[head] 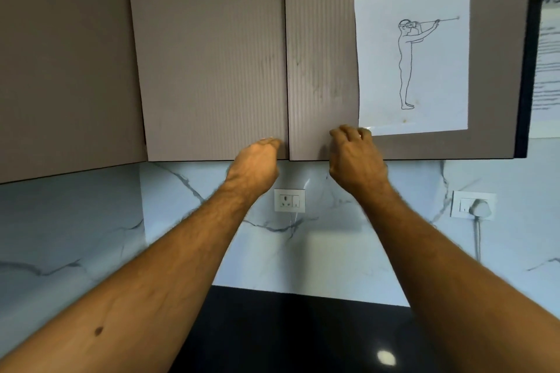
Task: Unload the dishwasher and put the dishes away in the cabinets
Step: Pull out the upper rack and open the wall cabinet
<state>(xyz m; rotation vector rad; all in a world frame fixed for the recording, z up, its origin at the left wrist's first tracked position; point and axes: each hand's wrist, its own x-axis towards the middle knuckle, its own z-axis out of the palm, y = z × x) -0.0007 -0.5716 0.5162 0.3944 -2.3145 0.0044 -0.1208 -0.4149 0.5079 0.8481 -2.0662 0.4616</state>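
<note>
Two grey ribbed wall cabinet doors hang side by side, both closed. My left hand (254, 162) is raised at the lower right corner of the left door (209, 54), its fingers curled at the door's edge beside the gap. My right hand (354, 154) lies against the lower part of the right door (321, 54), its fingers bent on the door's face. Neither hand holds a dish. No dishes and no dishwasher are in view.
A paper sheet with a line drawing of a standing figure (413, 54) is taped to the right door. A marble backsplash carries a socket (289, 200) and a plugged-in socket (472, 206). A black countertop (288, 336) lies below. Another cabinet (60, 54) stands at left.
</note>
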